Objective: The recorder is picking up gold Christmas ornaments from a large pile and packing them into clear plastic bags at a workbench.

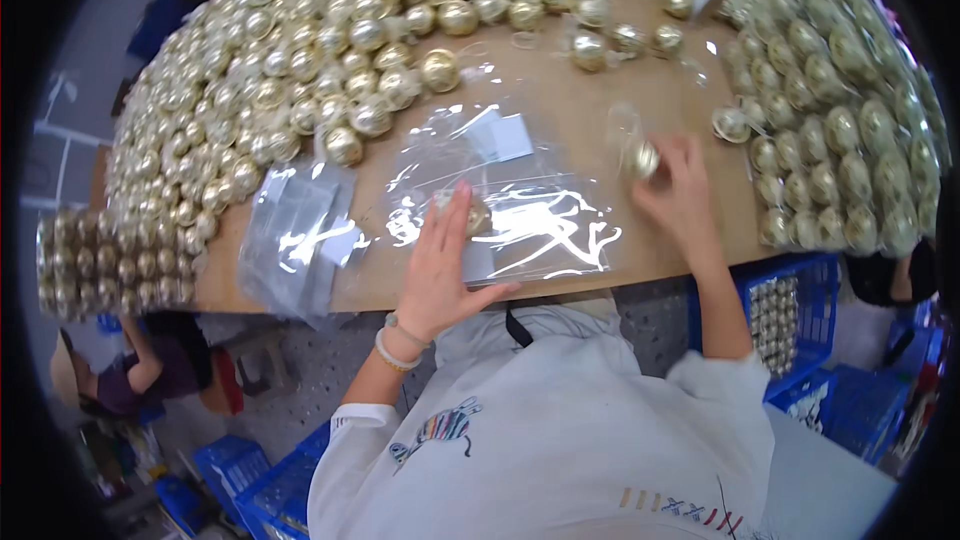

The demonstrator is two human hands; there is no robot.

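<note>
Gold ball: position in right hand [685, 195]

The right hand grips the gold ball [643, 160] between thumb and fingers, right of the clear plastic bag [545, 205], near the brown tabletop [550, 90]. The left hand [435, 265] rests on the bag, fingers extended, thumb spread. A 2nd ball [479, 219] shows beside its fingers; inside or outside the bag cannot be determined. The 2 hands are apart.

Dressed in a white short-sleeved top [570, 450], embroidered with a multicoloured striped animal [445, 426] at left and tan, blue and red stitch-like marks [684, 508] at right. Below, wearing pale grey bottoms [570, 330] with a dark strap [519, 330]. Adorned at the left wrist with a pale bracelet [392, 355].
</note>
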